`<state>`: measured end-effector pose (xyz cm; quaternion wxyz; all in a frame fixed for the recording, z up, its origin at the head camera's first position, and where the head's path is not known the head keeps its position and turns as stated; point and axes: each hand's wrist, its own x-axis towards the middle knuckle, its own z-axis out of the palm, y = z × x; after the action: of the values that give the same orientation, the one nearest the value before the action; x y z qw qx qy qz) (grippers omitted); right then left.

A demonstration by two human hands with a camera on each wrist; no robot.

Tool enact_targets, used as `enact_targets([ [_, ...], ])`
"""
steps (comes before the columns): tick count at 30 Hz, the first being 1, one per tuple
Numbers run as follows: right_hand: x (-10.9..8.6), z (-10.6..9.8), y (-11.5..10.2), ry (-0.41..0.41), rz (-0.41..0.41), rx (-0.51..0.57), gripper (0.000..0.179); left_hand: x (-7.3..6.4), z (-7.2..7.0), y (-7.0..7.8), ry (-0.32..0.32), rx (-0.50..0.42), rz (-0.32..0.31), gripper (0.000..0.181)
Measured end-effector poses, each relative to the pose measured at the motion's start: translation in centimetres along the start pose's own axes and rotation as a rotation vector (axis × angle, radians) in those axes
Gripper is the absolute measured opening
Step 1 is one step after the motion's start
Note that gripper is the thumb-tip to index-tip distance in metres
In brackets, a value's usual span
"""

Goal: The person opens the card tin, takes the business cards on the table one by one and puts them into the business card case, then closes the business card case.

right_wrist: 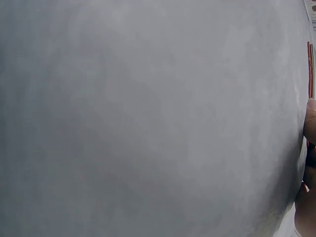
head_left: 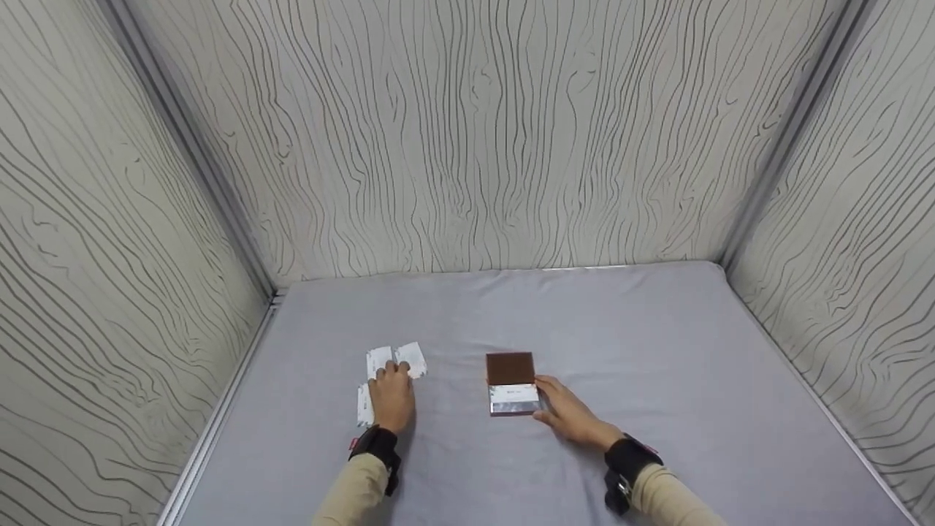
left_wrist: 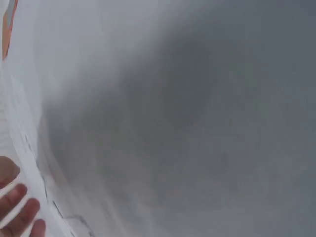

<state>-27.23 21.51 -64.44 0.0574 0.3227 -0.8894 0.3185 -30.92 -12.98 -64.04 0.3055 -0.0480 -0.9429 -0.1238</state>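
Observation:
A brown card holder (head_left: 510, 369) lies opened on the grey cloth, with a white printed card (head_left: 513, 394) in the clear pocket of its near half. My right hand (head_left: 573, 416) holds the holder's right edge, thumb at the near corner and fingers farther up. In the right wrist view only part of that hand (right_wrist: 309, 143) and the holder's thin edge (right_wrist: 310, 69) show. Over to the left, my left hand (head_left: 394, 398) reaches over loose white cards, its fingertips on the upper left card (head_left: 378, 358). Another card (head_left: 413, 359) lies to its right, and one (head_left: 364, 404) sits beside the hand, partly covered.
Grey cloth (head_left: 621, 329) covers the table, slightly wrinkled. Panels with a wood-grain line pattern (head_left: 475, 146) enclose it at the back and both sides. Metal rails (head_left: 219, 431) run along the table's side edges.

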Motion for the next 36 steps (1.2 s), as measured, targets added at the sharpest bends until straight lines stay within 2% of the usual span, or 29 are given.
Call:
enact_targets([
  [3,-0.1,0.0,0.0,-0.010,0.014,0.006,0.056,-0.1,-0.1,-0.2,-0.037,0.081,-0.079,0.014],
  [6,-0.1,0.2,-0.1,-0.003,-0.009,-0.002,0.056,-0.2,-0.2,-0.5,-0.083,0.144,-0.159,0.019],
  [11,-0.2,0.3,0.0,0.051,-0.085,-0.040,0.053,-0.3,-0.5,-1.6,-0.162,0.221,-0.232,0.023],
  [16,-0.2,0.2,0.0,0.058,-0.092,-0.044,0.053,-0.6,-1.0,-2.6,-0.255,0.239,-0.322,0.030],
  [19,-0.2,0.2,0.1,0.042,-0.068,-0.042,0.053,-0.7,-1.1,-2.9,-0.289,0.221,-0.348,0.029],
  [26,-0.2,0.3,0.2,0.019,-0.044,-0.020,0.054,-0.7,-1.1,-3.7,-0.250,0.161,-0.311,0.017],
  [29,-0.2,0.3,0.3,0.019,-0.037,-0.022,0.054,-0.7,-0.9,-3.9,-0.199,0.144,-0.293,0.016],
  [33,-0.1,0.1,0.1,0.014,-0.029,-0.024,0.054,-0.7,-0.7,-4.0,-0.141,0.136,-0.300,0.034],
  [36,0.0,0.0,0.0,0.012,-0.035,-0.027,0.054,-0.6,-0.6,-4.0,-0.161,0.139,-0.327,0.048],
])
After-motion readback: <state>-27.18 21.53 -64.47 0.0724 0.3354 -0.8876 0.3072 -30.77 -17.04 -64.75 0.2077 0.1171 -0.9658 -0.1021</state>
